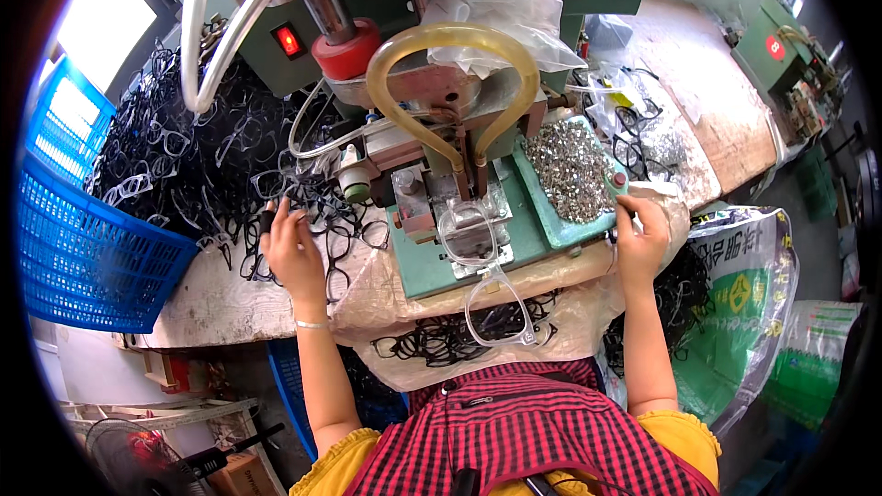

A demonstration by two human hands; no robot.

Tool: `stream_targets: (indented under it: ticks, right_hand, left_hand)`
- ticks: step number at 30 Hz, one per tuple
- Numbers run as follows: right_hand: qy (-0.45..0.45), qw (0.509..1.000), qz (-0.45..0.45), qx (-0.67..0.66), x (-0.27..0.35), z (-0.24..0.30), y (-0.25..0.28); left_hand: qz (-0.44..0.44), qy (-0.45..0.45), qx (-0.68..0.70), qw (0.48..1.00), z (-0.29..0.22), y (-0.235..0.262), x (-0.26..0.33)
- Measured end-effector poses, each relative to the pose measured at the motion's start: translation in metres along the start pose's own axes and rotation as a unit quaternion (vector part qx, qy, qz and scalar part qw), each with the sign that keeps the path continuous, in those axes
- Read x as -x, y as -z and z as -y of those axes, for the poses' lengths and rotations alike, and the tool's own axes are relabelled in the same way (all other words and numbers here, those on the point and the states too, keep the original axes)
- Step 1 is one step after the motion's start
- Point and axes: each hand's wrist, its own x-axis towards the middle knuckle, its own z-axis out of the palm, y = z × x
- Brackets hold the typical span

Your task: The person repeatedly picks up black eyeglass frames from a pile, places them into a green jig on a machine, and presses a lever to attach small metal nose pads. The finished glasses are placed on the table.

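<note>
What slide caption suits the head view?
Clear eyeglass frame at a green machine, left hand near dark frames, right hand beside a turquoise tray of small metallic parts.

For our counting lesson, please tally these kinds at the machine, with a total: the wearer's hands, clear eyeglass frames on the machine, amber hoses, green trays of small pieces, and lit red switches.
Hands: 2 (left hand, right hand)
Clear eyeglass frame: 1
Amber hose: 1
Green tray: 1
Lit red switch: 1
Total: 6
</note>
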Motion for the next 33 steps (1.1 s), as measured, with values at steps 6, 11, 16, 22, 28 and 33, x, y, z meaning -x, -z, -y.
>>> stream_targets:
  ticks: [6, 11, 16, 22, 28, 33]
  right_hand:
    - [0.064, 0.973, 0.12, -0.186, -0.017, 0.086, -0.017]
    - [0.003, 0.919, 0.145, -0.366, -0.024, 0.133, -0.071]
    - [-0.08, 0.889, 0.179, -0.415, -0.013, 0.138, -0.077]
    - [-0.092, 0.87, 0.196, -0.443, -0.018, 0.157, -0.067]
    - [-0.022, 0.889, 0.236, -0.391, -0.014, 0.168, -0.038]
    - [0.114, 0.977, 0.148, 0.105, -0.031, 0.059, -0.056]
  left_hand:
    - [-0.046, 0.173, 0.326, 0.928, -0.054, 0.009, -0.026]
    - [0.034, 0.335, 0.514, 0.789, -0.062, -0.021, 0.005]
    - [0.006, 0.375, 0.571, 0.73, -0.063, -0.006, 0.03]
    - [-0.147, 0.116, 0.591, 0.785, -0.119, 0.069, -0.023]
    - [-0.065, -0.144, 0.506, 0.848, -0.154, 0.102, -0.037]
    - [0.049, -0.28, 0.428, 0.858, -0.174, 0.072, -0.043]
